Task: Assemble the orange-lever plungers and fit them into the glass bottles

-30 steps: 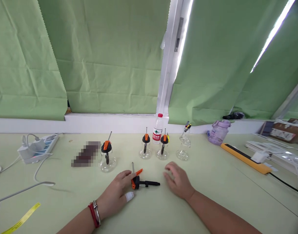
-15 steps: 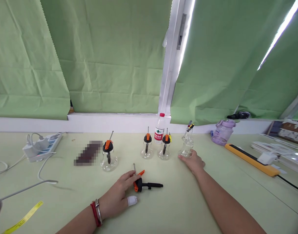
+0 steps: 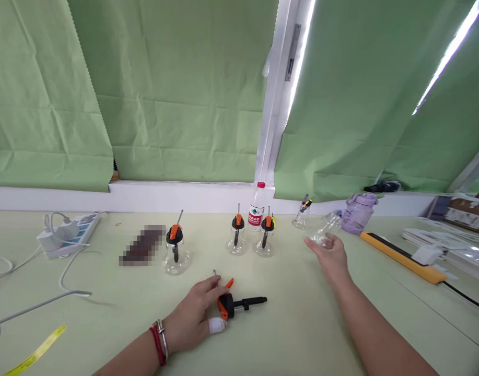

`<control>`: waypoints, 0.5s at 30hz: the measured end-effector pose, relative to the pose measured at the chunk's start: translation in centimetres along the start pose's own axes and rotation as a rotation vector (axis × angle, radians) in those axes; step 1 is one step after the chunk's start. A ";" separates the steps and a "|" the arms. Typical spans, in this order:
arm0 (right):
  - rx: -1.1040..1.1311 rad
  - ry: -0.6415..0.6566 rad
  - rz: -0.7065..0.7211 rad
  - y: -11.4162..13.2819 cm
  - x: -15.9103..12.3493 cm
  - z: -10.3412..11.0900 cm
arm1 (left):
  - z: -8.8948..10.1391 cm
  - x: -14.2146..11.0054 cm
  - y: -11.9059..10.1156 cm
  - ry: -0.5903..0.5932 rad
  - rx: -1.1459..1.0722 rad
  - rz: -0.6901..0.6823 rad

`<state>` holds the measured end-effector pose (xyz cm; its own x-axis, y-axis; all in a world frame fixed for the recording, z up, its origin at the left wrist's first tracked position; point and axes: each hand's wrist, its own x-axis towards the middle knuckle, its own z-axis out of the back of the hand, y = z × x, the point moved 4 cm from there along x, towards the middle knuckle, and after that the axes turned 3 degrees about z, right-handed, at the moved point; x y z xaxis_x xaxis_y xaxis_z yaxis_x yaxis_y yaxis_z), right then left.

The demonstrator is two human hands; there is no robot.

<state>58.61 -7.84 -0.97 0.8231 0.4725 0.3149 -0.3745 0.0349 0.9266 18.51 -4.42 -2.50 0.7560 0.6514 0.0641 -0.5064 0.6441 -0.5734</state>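
A black and orange pump cap (image 3: 239, 303) with a thin metal tube lies on the pale green table (image 3: 286, 334). My left hand (image 3: 194, 316), with a bandaged thumb and bracelets at the wrist, grips its orange end between thumb and fingers. My right hand (image 3: 330, 255) is raised above the table to the right, palm up, and holds an empty clear glass bottle (image 3: 323, 233) tilted on its side. Three clear bottles with black and orange caps stand behind: one on the left (image 3: 175, 251) and two in the middle (image 3: 236, 236) (image 3: 265, 238).
Another small glass bottle (image 3: 302, 218) stands by the sill, near a water bottle (image 3: 256, 207) and a purple jug (image 3: 357, 212). A white power strip (image 3: 67, 232) with cables lies at the left, a yellow power strip (image 3: 396, 255) at the right, and yellow tape (image 3: 35, 352) at the front left.
My right hand reached from beside the pump cap to the right-hand clear bottle, took it and lifted it off the table to the right. My left hand stayed on the pump cap.
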 end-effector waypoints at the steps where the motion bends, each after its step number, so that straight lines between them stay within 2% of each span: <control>1: 0.090 0.026 0.044 0.9 -0.2 0.3 | 0.0 0.0 -0.1 -0.009 0.001 -0.005; 3: 0.131 0.068 0.095 2.7 -1.0 0.9 | 0.0 -0.1 -0.3 -0.017 0.004 -0.022; 4: 0.172 0.130 0.133 3.5 -1.6 1.1 | 0.0 -0.1 -0.5 -0.015 0.010 -0.029; 6: 0.202 0.296 0.198 5.1 -3.0 1.3 | 0.0 -0.1 -0.9 0.008 0.034 -0.052; 8: 0.088 0.530 0.268 6.1 -4.5 1.2 | -0.1 -0.1 -1.4 0.031 0.059 -0.088; 11: -0.149 0.773 0.305 6.5 -6.0 1.2 | 0.0 -0.1 -1.6 0.034 0.049 -0.134; 15: -0.225 0.939 0.294 6.2 -6.6 0.8 | 0.0 -0.2 -1.1 0.022 -0.044 -0.081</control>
<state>51.19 -11.43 2.81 0.0520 0.9881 0.1449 -0.6603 -0.0748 0.7472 18.95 -5.28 -1.91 0.8027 0.5889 0.0937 -0.4253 0.6755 -0.6023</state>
